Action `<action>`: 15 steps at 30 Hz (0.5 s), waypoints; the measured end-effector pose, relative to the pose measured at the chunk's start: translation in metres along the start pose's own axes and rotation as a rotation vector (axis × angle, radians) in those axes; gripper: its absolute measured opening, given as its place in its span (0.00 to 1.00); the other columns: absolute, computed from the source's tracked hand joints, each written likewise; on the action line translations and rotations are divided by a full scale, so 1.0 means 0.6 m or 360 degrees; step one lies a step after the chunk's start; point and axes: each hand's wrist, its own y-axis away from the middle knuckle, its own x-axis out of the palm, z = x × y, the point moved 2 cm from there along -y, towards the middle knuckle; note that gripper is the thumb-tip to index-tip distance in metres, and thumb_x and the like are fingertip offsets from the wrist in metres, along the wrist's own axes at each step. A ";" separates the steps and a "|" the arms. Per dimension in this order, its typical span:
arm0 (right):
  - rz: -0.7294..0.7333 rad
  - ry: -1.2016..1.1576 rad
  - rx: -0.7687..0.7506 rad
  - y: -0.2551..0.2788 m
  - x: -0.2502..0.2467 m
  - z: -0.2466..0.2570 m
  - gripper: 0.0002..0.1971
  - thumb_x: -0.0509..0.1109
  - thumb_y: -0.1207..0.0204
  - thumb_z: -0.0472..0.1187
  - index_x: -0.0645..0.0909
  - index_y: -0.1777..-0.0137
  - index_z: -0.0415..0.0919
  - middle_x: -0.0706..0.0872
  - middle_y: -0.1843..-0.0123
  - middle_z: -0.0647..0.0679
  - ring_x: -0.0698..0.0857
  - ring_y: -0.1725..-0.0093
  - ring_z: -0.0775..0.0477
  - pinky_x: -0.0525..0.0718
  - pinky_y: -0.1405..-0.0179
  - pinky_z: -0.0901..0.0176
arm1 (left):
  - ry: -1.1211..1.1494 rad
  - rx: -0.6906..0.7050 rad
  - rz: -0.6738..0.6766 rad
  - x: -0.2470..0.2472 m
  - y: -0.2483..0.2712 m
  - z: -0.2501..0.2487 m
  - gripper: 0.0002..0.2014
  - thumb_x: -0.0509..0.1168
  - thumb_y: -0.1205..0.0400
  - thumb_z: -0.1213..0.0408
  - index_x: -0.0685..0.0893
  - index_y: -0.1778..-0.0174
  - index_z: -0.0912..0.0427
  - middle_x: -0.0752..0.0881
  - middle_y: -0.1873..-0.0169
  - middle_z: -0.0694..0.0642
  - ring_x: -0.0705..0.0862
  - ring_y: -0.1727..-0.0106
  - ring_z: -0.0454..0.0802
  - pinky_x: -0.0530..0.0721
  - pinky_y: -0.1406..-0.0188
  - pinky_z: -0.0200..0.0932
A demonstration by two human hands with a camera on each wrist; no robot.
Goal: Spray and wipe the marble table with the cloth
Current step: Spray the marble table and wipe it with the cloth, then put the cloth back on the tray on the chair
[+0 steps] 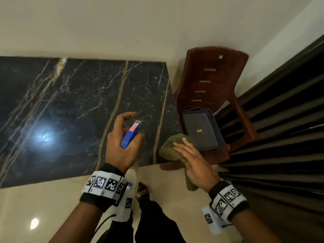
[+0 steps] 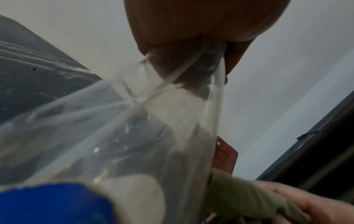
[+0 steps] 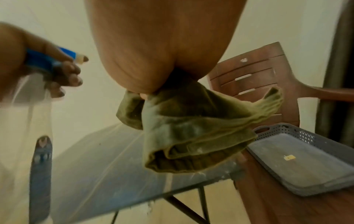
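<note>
Left hand (image 1: 121,146) curled around a clear, blue-headed spray bottle (image 1: 131,135) above the glossy veined black marble bench (image 1: 70,106); right hand (image 1: 191,160) clasps a crumpled olive cloth (image 1: 171,146) over its near-right corner.

One marble table (image 1: 70,106), one spray bottle (image 1: 130,135), one cloth (image 1: 169,146), one chair (image 1: 210,76), one tray (image 1: 201,128), two hands (image 1: 121,146).

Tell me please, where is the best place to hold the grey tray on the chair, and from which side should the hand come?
Probably the slot handle in the short far rim of the grey tray, coming from above. The tray lies flat on the brown chair seat; its perforated walls are low and the armrests flank its long sides, so a top approach looks freest.
</note>
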 end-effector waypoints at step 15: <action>-0.1195 -0.0786 0.0864 0.038 -0.100 0.071 0.19 0.62 0.13 0.41 0.73 0.25 0.59 0.77 0.31 0.63 0.74 0.32 0.62 0.70 0.34 0.66 | 0.0068 0.0510 0.0206 0.020 -0.063 -0.128 0.23 0.72 0.16 0.67 0.74 0.27 0.49 0.87 0.54 0.48 0.89 0.58 0.54 0.92 0.52 0.57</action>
